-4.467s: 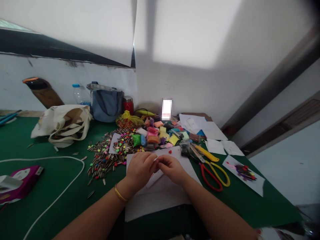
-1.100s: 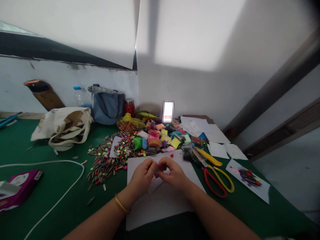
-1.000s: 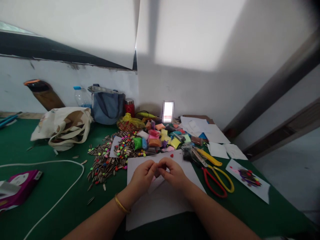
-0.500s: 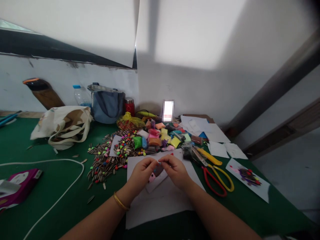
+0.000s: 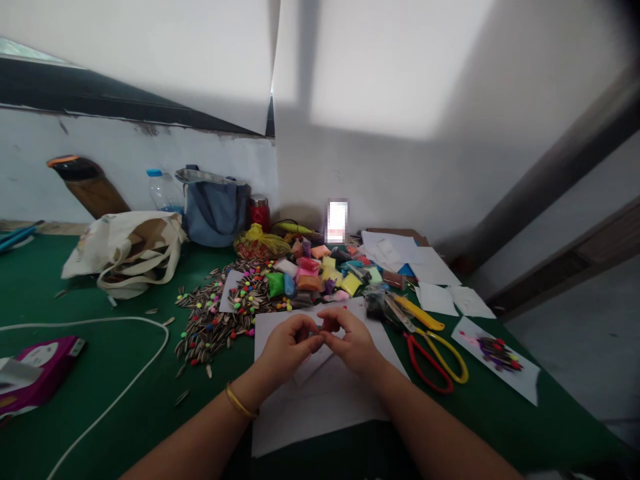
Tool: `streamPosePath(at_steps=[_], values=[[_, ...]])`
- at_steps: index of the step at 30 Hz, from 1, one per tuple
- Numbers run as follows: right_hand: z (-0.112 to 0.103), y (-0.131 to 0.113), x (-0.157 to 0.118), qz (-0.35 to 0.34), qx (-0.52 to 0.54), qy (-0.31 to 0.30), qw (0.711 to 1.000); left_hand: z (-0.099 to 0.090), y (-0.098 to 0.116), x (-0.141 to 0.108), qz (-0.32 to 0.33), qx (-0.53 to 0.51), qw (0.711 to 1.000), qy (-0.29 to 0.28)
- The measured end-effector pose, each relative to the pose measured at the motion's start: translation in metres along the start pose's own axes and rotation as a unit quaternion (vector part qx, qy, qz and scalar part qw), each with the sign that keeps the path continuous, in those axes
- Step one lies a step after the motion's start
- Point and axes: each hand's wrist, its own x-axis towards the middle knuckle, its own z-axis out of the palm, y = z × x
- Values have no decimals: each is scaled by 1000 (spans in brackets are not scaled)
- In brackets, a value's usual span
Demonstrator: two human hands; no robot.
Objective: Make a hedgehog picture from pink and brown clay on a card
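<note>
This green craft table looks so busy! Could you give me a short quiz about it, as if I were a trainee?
1. Which wrist wears the gold bangle, left or right?
2. True or false: the left hand and the right hand are both above the white paper sheet.
3. What colour is the cap of the plastic water bottle by the wall?

Key: 1. left; 2. true; 3. blue.

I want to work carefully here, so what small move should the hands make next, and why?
Perhaps part the hands slightly to check the work: the left hand and right hand meet closely and hide what is between them, and the white paper lies directly beneath.
</note>
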Motion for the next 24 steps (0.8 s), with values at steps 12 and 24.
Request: streamPosePath(at_steps=[12,24], values=[[-7,-1,-1,-88,-87,-35,992,-8,4,2,-1,50,996,-76],[-3,7,3,60,217,-102,969,-10,6,-5,-61,-198,962,-177]])
